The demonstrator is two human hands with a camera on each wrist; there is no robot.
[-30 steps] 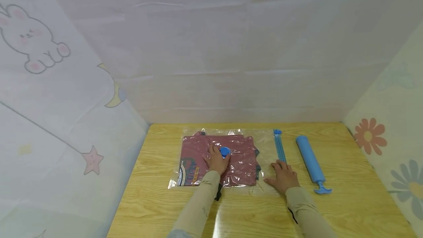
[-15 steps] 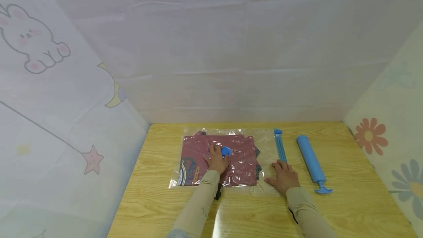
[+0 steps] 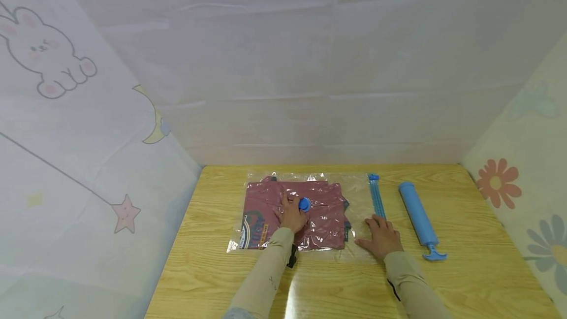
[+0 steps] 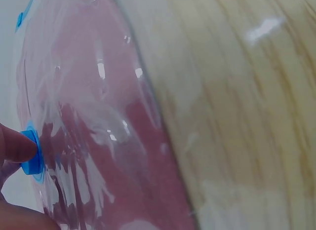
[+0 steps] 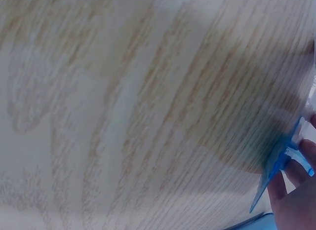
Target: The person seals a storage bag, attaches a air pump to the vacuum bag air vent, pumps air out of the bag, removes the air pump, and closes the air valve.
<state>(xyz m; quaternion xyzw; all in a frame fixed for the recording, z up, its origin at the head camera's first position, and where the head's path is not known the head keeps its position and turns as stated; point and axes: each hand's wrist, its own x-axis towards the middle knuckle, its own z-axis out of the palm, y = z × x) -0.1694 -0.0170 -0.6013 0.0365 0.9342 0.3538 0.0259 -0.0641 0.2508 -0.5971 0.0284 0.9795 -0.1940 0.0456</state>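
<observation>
A clear vacuum storage bag (image 3: 358, 196) lies flat with a folded maroon garment (image 3: 325, 233) inside. My left hand (image 3: 293, 218) is over the bag's middle, finger and thumb pinching the round blue valve cap (image 3: 304, 204). The left wrist view shows the fingertips against that cap (image 4: 30, 163) while other fingers touch the plastic. My right hand (image 3: 383, 240) rests with spread fingers on the bag's right end, covering the lower part of the blue zip strip (image 3: 376, 196). In the right wrist view its fingers (image 5: 291, 190) are at the zip strip's edge.
A blue hand pump (image 3: 418, 215) lies right of the bag, its T-handle toward the near side. A blue slider (image 3: 373, 177) sits at the zip strip's far end. The wooden table (image 3: 208, 279) meets patterned cloth walls at the back and sides.
The blue cap shows a little more between the left finger and thumb, and the head view has shifted slightly. My right hand, the bag and the pump stay in place.
</observation>
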